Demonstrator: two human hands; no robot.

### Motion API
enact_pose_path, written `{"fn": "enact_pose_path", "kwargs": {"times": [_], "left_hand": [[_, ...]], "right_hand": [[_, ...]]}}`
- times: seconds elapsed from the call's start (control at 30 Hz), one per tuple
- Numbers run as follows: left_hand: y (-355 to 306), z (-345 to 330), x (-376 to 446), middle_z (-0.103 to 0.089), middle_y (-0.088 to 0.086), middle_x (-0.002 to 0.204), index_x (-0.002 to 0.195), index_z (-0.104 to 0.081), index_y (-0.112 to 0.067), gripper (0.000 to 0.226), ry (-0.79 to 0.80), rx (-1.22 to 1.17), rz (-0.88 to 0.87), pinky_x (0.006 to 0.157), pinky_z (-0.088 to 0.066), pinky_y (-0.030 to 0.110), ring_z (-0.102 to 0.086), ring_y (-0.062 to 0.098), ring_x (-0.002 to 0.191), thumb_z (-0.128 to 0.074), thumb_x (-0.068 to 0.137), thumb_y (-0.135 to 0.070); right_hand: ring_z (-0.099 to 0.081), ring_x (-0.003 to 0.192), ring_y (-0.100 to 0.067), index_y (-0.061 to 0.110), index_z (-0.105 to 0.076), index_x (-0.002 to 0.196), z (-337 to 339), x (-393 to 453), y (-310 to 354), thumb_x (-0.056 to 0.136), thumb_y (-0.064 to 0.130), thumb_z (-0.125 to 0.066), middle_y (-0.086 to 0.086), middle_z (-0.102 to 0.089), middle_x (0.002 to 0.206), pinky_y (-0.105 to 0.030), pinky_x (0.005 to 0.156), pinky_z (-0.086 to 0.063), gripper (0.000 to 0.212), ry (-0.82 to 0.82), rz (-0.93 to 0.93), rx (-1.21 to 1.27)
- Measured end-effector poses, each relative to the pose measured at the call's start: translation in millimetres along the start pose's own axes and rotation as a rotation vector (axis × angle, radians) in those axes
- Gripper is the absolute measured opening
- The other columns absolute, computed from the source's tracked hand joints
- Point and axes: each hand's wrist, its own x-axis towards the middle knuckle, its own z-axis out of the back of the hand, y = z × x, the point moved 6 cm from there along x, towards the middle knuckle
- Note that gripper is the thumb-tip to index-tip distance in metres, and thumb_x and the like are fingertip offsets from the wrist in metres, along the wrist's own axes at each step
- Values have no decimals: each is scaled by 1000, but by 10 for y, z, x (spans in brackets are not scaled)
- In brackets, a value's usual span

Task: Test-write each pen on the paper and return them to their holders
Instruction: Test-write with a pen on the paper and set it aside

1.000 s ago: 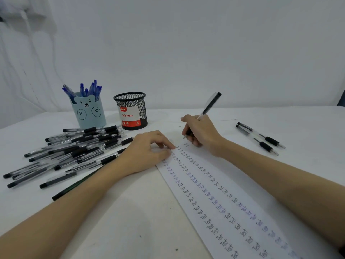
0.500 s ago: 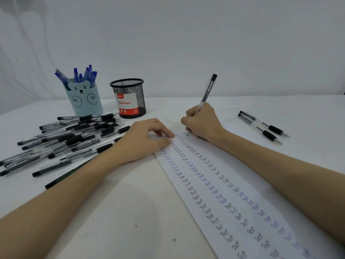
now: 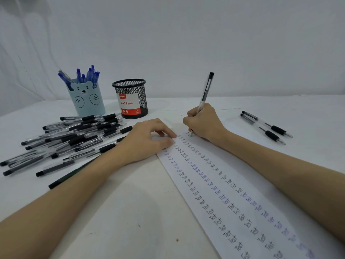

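We see our right hand [image 3: 202, 122] gripping the black pen [image 3: 205, 94], now steeper than a second ago, tip on the paper [image 3: 242, 212] at the column tops, our left hand [image 3: 147, 139] still flat, fingers relaxed on the paper's left edge, pen pile [image 3: 71, 139] left of the paper

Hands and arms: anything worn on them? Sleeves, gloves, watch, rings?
Nothing worn that shows. The left hand and right hand are bare, with no gloves, and no rings visible on the fingers in view. Both forearms are bare to the frame edge: no sleeves, watch or bands. No markings on them.
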Motion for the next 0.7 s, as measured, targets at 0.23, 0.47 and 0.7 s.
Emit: {"fn": "enact_pose_path", "kwargs": {"times": [0.23, 0.47, 0.7], "left_hand": [[-3, -2, 4, -63, -12, 97, 89, -73, -27, 11, -3, -4, 0, 68, -33, 1, -57, -1, 86, -71, 81, -19], [4, 2, 3, -63, -13, 97, 89, -72, -28, 11, -3, -2, 7, 68, -32, 1, -57, -2, 86, -71, 81, -20], [13, 1, 8, -63, -15, 97, 90, -72, -29, 11, -1, 5, 14, 67, -32, 1, -57, -3, 86, -71, 81, -22]], "right_hand": [[-41, 60, -17, 14, -20, 32, 19, -3, -5, 70, -4, -48, 5, -10, 33, -28, 49, -18, 51, -12, -4, -32], [-44, 62, -19, 22, -20, 43, 42, 6, -8, 73, -2, -50, 4, -18, 26, -22, 42, -21, 48, -38, -16, -39], [-49, 62, -24, 20, -24, 48, 34, 7, -32, 76, 0, -51, 9, -28, 24, -20, 44, -22, 44, -45, -39, -47]]}}
